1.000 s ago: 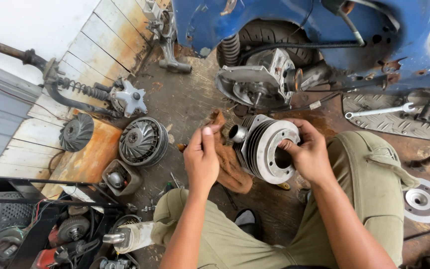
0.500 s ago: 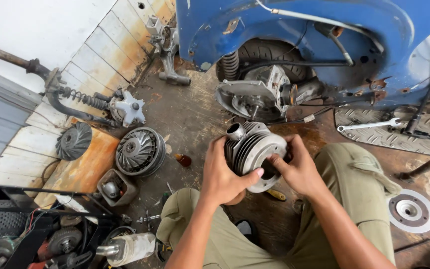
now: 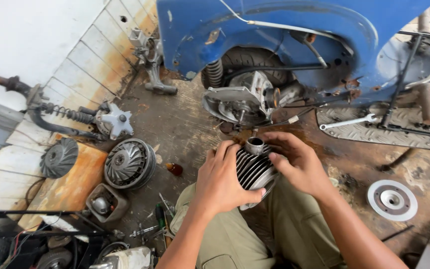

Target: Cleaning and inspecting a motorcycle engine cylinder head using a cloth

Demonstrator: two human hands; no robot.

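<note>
Both hands are clenched on a finned metal cylinder [image 3: 255, 169], held between them above the person's lap. His left hand [image 3: 223, 179] wraps the near side, fingers spread over the cooling fins and thumb tucked under the lower edge. His right hand [image 3: 297, 164] cups the far side, its fingers curled over the top beside the short round port that sticks up from the cylinder. The cylinder is tilted, port end up and away from the person, and it sits over the olive trousers [image 3: 245, 234] at the knees.

Just beyond it, on the workshop floor [image 3: 185, 129], stands a blue scooter [image 3: 274, 35] with its engine [image 3: 240, 102] exposed under the body, near the cylinder but not touching it. A spanner [image 3: 347, 122] lies on the chequer plate to the right of the engine. Toward the floor's left side a dark finned fan wheel [image 3: 129, 163] rests by a rust-coloured slab, with a smaller dark wheel [image 3: 58, 158] further left and a star-shaped hub [image 3: 117, 121] with a coil spring behind it. A small brown bottle [image 3: 174, 169] lies between the fan wheel and the left hand. A round grey disc [image 3: 392, 200] lies well apart at the right, and loose tools are scattered by the left knee.
</note>
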